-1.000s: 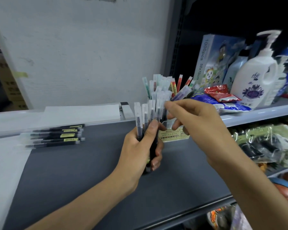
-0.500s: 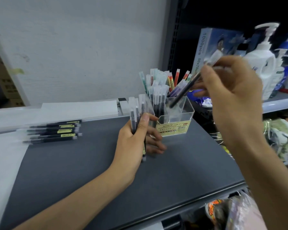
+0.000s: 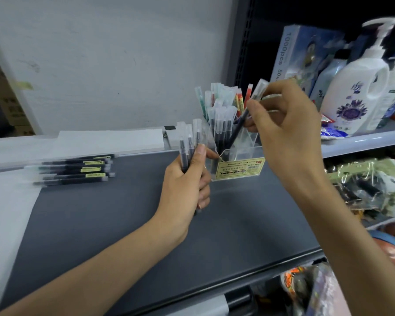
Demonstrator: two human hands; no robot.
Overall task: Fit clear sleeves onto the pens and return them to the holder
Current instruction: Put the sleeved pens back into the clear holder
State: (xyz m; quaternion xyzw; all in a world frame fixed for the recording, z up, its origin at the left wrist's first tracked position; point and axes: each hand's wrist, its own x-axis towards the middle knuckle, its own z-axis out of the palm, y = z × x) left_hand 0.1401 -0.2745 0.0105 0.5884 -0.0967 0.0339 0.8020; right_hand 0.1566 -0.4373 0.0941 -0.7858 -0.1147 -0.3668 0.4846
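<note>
Clear-sleeved dark pen (image 3: 242, 124) slanting into holder (image 3: 237, 165), pinched by right hand (image 3: 287, 124).

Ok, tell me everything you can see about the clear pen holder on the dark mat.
The pen holder is a clear, hard-looking plastic box with inner dividers, standing upright at the far edge of the dark mat. A yellow label with a red corner patch is on its front. It holds upright sleeved pens, dark ones in front, green and red ones behind. The right hand is angling one dark pen into it. The left hand, gripping a bundle of pens, is right beside it; contact is unclear.
</note>
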